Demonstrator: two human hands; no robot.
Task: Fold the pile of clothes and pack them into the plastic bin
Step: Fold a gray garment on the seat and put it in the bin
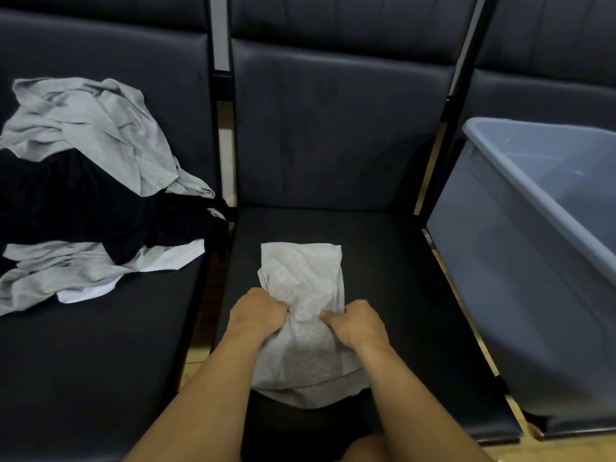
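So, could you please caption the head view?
Both hands grip a grey garment on the middle seat, between pile and bin.

Soft grey cloth garment (301,288); smooth plastic bin (520,261); matt leatherette seat (400,278).

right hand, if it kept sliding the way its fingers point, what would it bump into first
The right hand points left across the folded grey garment that it pinches. Going straight on, it would likely meet the left hand first, which grips the same fold close by. Their relative height is hard to judge.
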